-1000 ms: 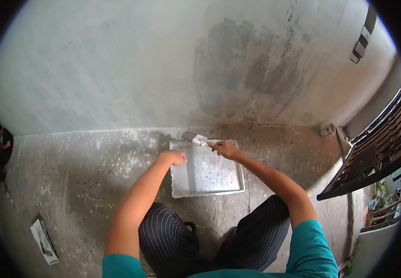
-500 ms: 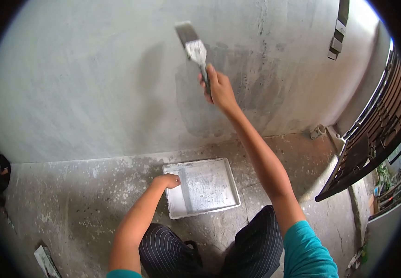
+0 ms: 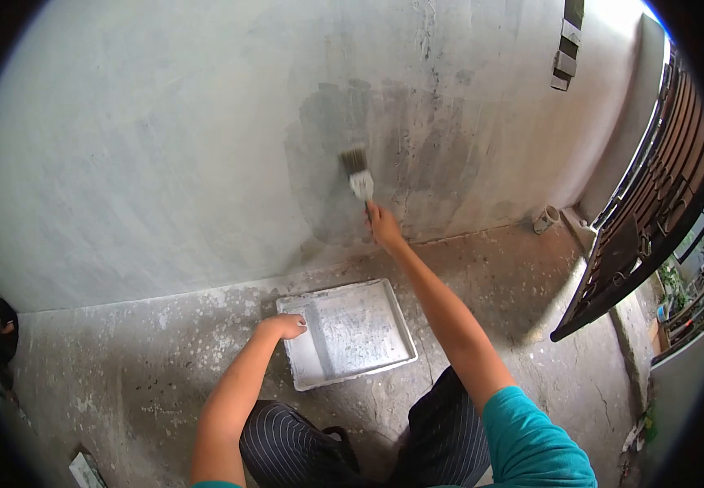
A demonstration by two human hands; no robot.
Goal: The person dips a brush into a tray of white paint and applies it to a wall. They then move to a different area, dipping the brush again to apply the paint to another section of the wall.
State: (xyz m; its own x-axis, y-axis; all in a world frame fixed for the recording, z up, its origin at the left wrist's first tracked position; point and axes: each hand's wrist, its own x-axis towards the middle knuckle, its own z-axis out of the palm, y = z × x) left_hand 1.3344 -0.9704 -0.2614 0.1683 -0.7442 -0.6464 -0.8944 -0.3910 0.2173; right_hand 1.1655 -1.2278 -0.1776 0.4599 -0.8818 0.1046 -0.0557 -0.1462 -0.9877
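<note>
My right hand [image 3: 384, 226] is wrapped around the handle of a wide paintbrush [image 3: 360, 183], bristles pointing up. The brush's dark bristles overlap a damp grey patch [image 3: 319, 154] on the pale wall [image 3: 165, 163]. Down on the floor, my left hand [image 3: 287, 326] is closed over the left rim of a white paint tray [image 3: 368, 325], thumb toward the inside. White paint coats the tray, with a grey band across its left part. The fingers under that hand are hidden.
Paint-spotted concrete floor [image 3: 165, 358] surrounds the tray. A small bucket [image 3: 546, 219] stands by the wall at right, near a dark slatted metal gate [image 3: 653, 203]. Grey strips [image 3: 566, 61] hang on the wall. Another person [image 3: 0, 333] is at far left; a whitish flat piece [image 3: 86, 470] lies lower left.
My right hand has brought the paintbrush down from high on the wall to the damp patch. My left hand stays at the tray's left rim. The view has shifted slightly.
</note>
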